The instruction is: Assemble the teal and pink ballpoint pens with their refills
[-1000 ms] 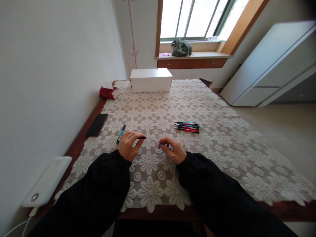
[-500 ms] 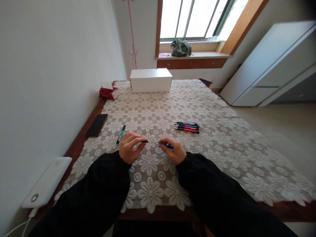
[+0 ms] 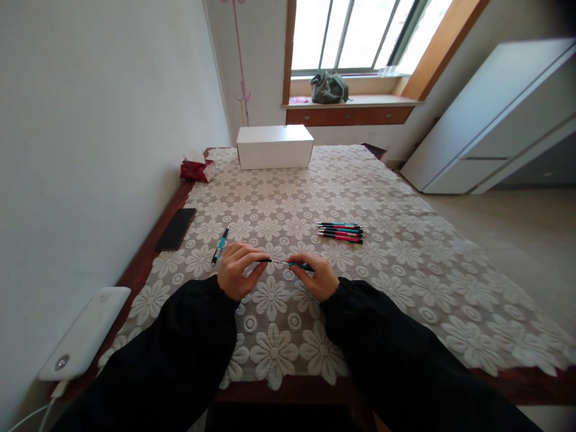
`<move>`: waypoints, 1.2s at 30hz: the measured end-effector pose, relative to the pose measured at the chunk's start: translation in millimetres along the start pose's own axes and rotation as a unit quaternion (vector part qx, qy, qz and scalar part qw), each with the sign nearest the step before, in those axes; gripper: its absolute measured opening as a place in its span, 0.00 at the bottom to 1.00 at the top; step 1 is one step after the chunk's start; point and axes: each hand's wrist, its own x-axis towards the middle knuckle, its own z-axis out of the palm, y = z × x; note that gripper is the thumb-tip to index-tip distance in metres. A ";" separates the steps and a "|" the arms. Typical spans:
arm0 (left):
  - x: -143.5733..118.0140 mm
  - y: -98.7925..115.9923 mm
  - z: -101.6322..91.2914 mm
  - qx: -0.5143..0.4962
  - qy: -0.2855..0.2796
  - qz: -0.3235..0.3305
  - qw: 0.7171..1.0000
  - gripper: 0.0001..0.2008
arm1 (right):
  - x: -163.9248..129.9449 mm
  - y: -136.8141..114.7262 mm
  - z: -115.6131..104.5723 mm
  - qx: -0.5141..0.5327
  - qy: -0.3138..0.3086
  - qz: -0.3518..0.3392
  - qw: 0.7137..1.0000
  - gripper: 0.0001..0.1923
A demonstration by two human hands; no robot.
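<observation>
In the head view, my left hand (image 3: 237, 270) pinches a short black pen part (image 3: 265, 260) between thumb and fingers. My right hand (image 3: 317, 276) is closed round a teal and black pen barrel (image 3: 299, 265). A thin, light-coloured rod (image 3: 281, 261), like a refill, spans the small gap between the two parts. Whether it sits inside the black part is too small to tell. Just left of my left hand lies a teal and black pen (image 3: 220, 246). Beyond my right hand, several pens (image 3: 341, 232) in red, teal and black lie side by side.
A patterned lace tablecloth (image 3: 272, 348) covers the table. Along the left edge are a black phone (image 3: 176, 229), a white power bank (image 3: 85, 333) with a cable, and a red tissue pack (image 3: 197, 170). A white box (image 3: 275, 147) stands at the far end.
The teal barrel in my right hand has shifted slightly left, so the gap to the black part looks a little smaller. My left hand has hardly moved.
</observation>
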 end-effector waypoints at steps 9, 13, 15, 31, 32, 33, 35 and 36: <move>0.1 0.1 1.2 0.003 -0.015 0.008 1.000 0.05 | -0.5 0.9 -0.8 -0.007 -0.007 -0.045 0.999 0.07; 0.2 0.4 1.5 0.001 -0.025 0.015 1.000 0.05 | -1.0 1.9 -1.4 -0.019 -0.024 -0.066 0.997 0.09; 0.6 0.7 1.8 -0.004 -0.032 0.022 0.999 0.06 | -1.1 1.9 -1.8 -0.026 -0.030 -0.073 0.997 0.09; -1.9 -1.0 4.7 -0.017 -0.051 0.003 0.999 0.04 | -3.2 0.0 2.5 -0.039 -0.022 -0.079 0.996 0.09; -1.8 -0.8 4.6 -0.017 -0.052 0.002 0.999 0.04 | -3.1 -0.2 2.4 -0.040 -0.025 -0.081 0.996 0.08; -1.8 -0.6 4.6 -0.018 -0.052 0.001 0.998 0.04 | -3.2 -0.4 2.1 -0.039 -0.029 -0.084 0.995 0.08; -2.0 -0.6 4.6 -0.020 -0.055 -0.001 0.998 0.04 | -3.5 -0.8 1.2 -0.038 -0.042 -0.088 0.994 0.07; -2.3 -0.8 4.7 -0.022 -0.057 -0.002 0.998 0.04 | -3.8 -1.0 0.7 -0.039 -0.050 -0.090 0.994 0.07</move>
